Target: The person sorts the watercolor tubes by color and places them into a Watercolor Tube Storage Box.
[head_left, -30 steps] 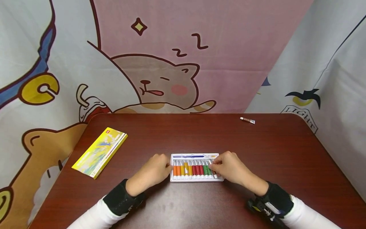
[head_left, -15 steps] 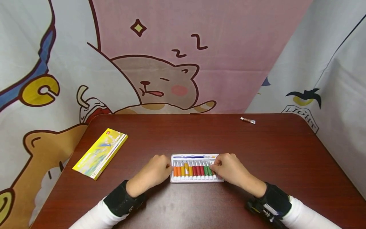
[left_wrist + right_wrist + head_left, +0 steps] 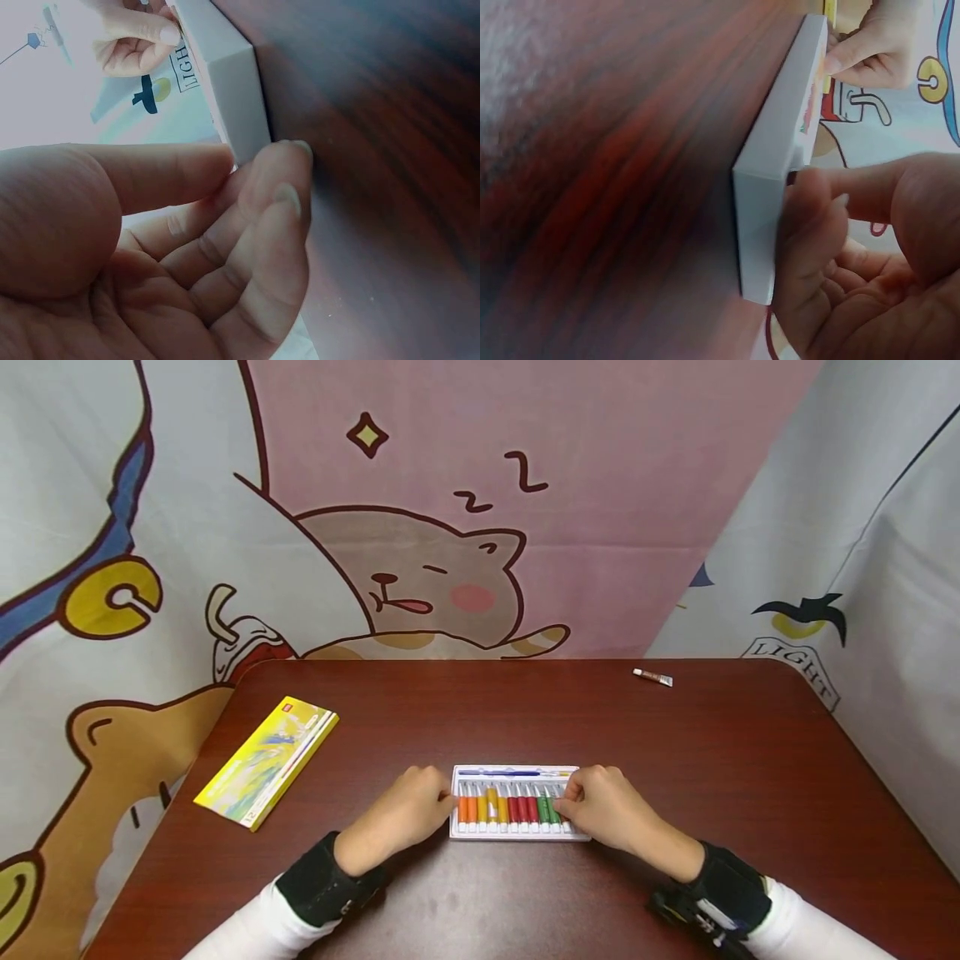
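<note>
A shallow white paint tray (image 3: 517, 837) lies on the table in front of me, with a row of paint tubes (image 3: 512, 810) in orange, yellow, red and green. Along its far side rests a blue-handled paintbrush (image 3: 498, 773). My left hand (image 3: 411, 806) pinches the tray's left end between thumb and fingers. At the right end my right hand (image 3: 611, 806) pinches the rim and covers the last part of the row. In the right wrist view the tray's white side wall (image 3: 757, 225) meets the curled fingertips; a small dark bit shows beside the thumb tip.
A yellow box (image 3: 266, 762) with printed artwork lies slanted on the left of the brown table (image 3: 480, 902). Near the table's back edge, to the right, lies a single brown paint tube (image 3: 652, 677). A printed cloth (image 3: 600, 527) hangs behind the table.
The right hand has shifted slightly lower at the tray's right end and now hides more of the last tube. The left hand keeps its place on the tray.
</note>
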The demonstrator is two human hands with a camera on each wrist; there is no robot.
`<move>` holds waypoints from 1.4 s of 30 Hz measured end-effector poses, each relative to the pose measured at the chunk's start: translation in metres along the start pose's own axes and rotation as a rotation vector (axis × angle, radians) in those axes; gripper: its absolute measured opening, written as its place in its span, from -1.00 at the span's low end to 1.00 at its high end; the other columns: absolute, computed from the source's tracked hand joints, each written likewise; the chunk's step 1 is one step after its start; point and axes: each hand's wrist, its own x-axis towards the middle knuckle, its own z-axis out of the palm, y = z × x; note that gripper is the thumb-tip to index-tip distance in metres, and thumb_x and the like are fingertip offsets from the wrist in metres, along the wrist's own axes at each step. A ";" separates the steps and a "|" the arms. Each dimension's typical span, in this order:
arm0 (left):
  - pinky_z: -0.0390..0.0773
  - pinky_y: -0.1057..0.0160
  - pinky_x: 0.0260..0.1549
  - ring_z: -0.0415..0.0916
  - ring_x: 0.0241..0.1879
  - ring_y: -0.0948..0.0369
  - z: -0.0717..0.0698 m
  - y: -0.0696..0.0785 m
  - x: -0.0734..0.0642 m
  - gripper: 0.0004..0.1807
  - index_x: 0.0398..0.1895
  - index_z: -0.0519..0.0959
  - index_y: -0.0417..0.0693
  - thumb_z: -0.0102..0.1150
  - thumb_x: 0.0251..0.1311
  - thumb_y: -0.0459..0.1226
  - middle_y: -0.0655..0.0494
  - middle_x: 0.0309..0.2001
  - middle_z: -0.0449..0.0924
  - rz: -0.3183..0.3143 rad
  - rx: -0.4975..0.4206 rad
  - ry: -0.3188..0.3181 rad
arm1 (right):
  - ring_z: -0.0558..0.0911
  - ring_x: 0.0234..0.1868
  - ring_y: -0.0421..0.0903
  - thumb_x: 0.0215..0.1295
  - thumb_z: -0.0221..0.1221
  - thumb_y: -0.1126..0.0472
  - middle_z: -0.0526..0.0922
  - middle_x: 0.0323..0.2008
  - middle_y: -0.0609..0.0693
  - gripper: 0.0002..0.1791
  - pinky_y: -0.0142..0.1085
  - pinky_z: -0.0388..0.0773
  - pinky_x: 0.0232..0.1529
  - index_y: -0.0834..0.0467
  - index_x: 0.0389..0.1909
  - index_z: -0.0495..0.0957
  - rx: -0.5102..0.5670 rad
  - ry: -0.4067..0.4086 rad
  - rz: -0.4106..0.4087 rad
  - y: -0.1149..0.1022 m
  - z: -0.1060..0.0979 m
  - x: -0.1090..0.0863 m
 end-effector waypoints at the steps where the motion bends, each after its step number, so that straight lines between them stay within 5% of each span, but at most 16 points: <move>1: 0.15 0.32 -0.63 0.12 -0.65 0.30 0.000 0.000 0.000 -0.56 -0.74 0.51 -0.02 0.28 0.34 -0.40 0.28 -0.69 0.12 0.005 0.002 0.001 | 0.31 -0.74 -0.33 0.22 0.48 0.23 0.36 -0.78 -0.28 -0.60 -0.40 0.23 -0.65 0.00 -0.71 0.51 -0.005 -0.006 0.001 0.001 -0.001 -0.002; 21: 0.18 0.30 -0.63 0.17 -0.64 0.28 0.002 0.000 0.001 -0.67 -0.63 0.62 -0.06 0.31 0.35 -0.39 0.25 -0.68 0.20 -0.022 0.004 -0.020 | 0.32 -0.63 -0.30 0.29 0.43 0.25 0.40 -0.67 -0.24 -0.60 -0.37 0.28 -0.56 0.01 -0.66 0.47 0.022 -0.044 0.000 0.004 -0.001 -0.012; 42: 0.16 0.31 -0.61 0.15 -0.64 0.29 0.001 -0.003 0.001 -0.64 -0.68 0.60 -0.05 0.29 0.34 -0.39 0.29 -0.69 0.18 0.035 0.009 -0.026 | 0.33 -0.63 -0.31 0.29 0.43 0.25 0.40 -0.66 -0.23 -0.64 -0.39 0.26 -0.59 0.03 -0.63 0.50 0.097 -0.083 -0.003 0.010 -0.003 -0.010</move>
